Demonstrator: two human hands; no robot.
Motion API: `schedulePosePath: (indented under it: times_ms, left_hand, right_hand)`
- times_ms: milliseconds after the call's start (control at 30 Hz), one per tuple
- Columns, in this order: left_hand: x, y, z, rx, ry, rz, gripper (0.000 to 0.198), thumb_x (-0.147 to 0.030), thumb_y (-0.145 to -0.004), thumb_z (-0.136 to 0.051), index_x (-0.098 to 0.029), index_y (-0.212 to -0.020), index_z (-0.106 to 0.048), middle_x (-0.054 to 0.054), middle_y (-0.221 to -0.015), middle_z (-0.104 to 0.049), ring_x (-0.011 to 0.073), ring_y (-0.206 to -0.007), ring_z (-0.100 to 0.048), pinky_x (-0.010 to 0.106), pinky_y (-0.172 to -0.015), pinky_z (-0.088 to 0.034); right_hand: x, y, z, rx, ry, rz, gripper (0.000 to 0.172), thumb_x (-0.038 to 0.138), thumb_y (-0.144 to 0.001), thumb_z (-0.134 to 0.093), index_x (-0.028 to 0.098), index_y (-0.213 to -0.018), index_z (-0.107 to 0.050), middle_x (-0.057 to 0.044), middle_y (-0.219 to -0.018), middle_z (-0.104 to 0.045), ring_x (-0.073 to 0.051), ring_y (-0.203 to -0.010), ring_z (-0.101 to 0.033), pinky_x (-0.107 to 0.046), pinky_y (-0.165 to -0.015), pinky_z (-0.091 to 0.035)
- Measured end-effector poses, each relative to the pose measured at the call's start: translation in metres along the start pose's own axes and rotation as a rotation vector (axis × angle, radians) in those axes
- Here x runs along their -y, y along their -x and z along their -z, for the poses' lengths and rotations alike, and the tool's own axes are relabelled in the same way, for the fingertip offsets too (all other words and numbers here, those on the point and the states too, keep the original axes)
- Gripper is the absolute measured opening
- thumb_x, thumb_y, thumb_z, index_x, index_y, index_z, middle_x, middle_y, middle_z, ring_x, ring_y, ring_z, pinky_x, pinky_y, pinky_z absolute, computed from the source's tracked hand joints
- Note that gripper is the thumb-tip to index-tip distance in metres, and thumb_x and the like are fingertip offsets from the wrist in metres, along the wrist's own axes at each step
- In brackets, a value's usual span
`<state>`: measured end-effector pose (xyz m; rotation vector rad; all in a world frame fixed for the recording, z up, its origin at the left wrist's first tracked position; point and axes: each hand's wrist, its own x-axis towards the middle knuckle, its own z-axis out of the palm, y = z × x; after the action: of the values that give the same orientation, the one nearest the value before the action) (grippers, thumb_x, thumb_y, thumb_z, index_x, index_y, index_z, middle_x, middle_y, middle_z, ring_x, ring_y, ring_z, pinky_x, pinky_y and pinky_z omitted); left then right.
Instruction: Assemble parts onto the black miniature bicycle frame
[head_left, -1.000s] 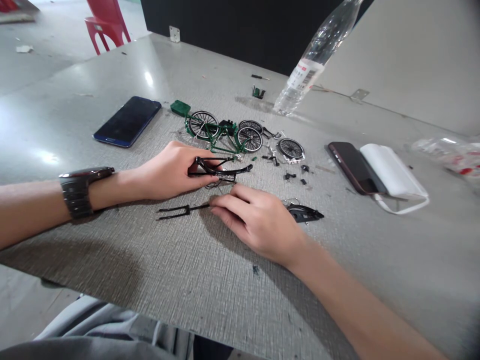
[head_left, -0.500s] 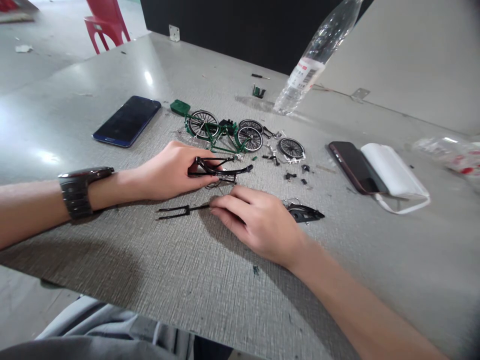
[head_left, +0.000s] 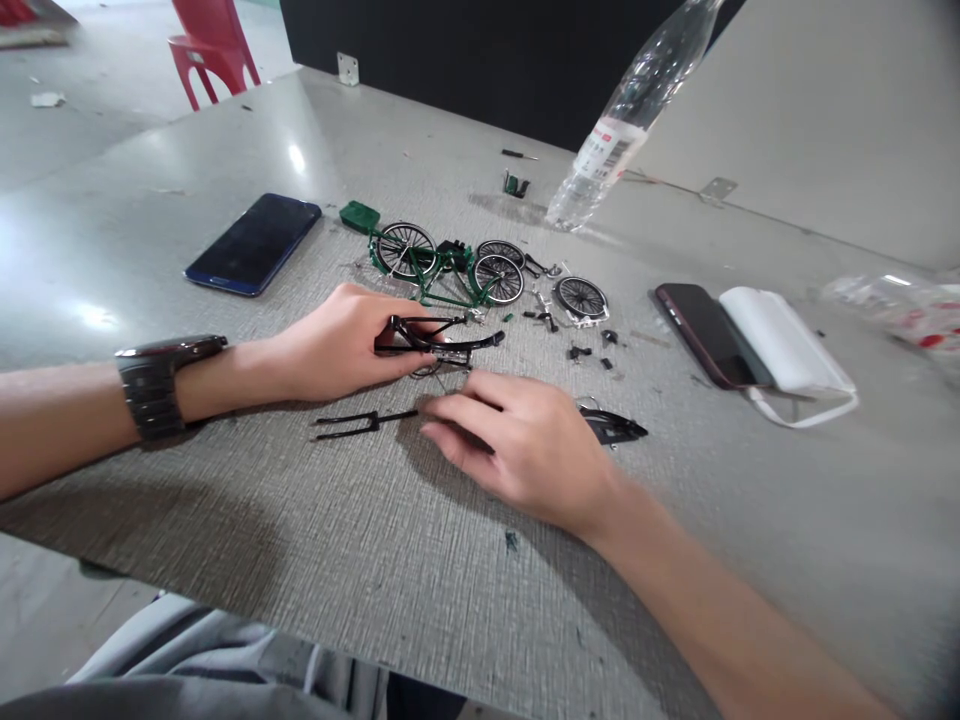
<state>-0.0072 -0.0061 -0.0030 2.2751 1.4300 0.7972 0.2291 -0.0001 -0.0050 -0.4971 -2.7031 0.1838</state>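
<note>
Black bicycle frame [head_left: 457, 346]: at the centre of your work, just above the bench [head_left: 360, 570] or resting on it, which I cannot tell; take it as the middle of the dial.
Left hand [head_left: 337, 345]: at 9 o'clock, your thumb and fingers clamped round the frame's left end.
Black fork [head_left: 373, 422]: between 7 and 8 o'clock, prongs pointing to 9, its thin stem running to your right fingertips.
Right hand [head_left: 510, 440]: near 5 o'clock, fingertips at the stem's end; whether they pinch it or only touch it, I cannot tell. Your two hands are apart, though near each other.
Step in hand: you seem to be steadying the frame while handling the fork beside it.
Next move calls for: a sure fingertip hold on that slim stem, I judge, with the frame kept still.
Green model bicycle [head_left: 450, 299]: at 12 o'clock, just beyond the frame, lying on its side.
Small dark parts [head_left: 580, 353]: at 3 o'clock, loose.
Black curved part [head_left: 616, 428]: towards 4 o'clock, partly behind your right hand.
Loose wheel [head_left: 581, 296]: between 2 and 3.
Blue phone [head_left: 253, 244]: near 10, well apart.
Plastic bottle [head_left: 604, 155]: between 1 and 2, leaning in view.
</note>
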Motion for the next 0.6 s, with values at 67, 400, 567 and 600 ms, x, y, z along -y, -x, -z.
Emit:
schedulePosePath:
  times_ms: [67,400,567,600]
  left_hand:
    - [-0.0003,0.0001,0.0001,0.000,-0.003,0.005,0.029,-0.040,-0.091,-0.068,-0.017,-0.106,-0.077,0.005,-0.098,-0.081,0.0198,-0.087,-0.075,0.029,-0.082,-0.056]
    - [0.0001,0.0000,0.0001,0.007,0.001,-0.016,0.028,-0.039,-0.091,-0.068,-0.017,-0.105,-0.077,0.004,-0.095,-0.080,0.0183,-0.083,-0.074,0.027,-0.080,-0.056]
    - [0.0010,0.0002,-0.0002,0.006,-0.014,-0.015,0.029,-0.040,-0.092,-0.067,-0.017,-0.106,-0.078,0.005,-0.096,-0.080,0.0186,-0.085,-0.074,0.027,-0.082,-0.056]
    - [0.0014,0.0003,-0.0003,0.005,-0.016,-0.013,0.030,-0.041,-0.092,-0.067,-0.018,-0.106,-0.078,0.005,-0.097,-0.080,0.0189,-0.086,-0.074,0.028,-0.082,-0.056]
  right_hand:
    - [0.0006,0.0003,0.0003,0.038,-0.016,0.018,0.033,0.034,-0.107,-0.050,0.016,-0.104,-0.078,-0.004,-0.085,-0.068,-0.013,-0.069,-0.058,-0.029,-0.060,-0.039]
    - [-0.0007,0.0005,0.0010,-0.083,0.147,0.003,0.041,0.033,-0.107,-0.049,0.017,-0.075,-0.070,0.000,-0.070,-0.061,-0.011,-0.056,-0.044,-0.030,-0.056,-0.030]
    - [0.0003,0.0013,-0.0004,-0.064,0.086,-0.018,0.039,0.033,-0.107,-0.049,0.017,-0.078,-0.071,0.000,-0.071,-0.063,-0.010,-0.057,-0.046,-0.029,-0.055,-0.031]
    - [0.0004,0.0013,-0.0004,-0.050,0.065,-0.027,0.039,0.033,-0.107,-0.048,0.017,-0.080,-0.071,0.000,-0.071,-0.063,-0.010,-0.057,-0.048,-0.029,-0.056,-0.031]
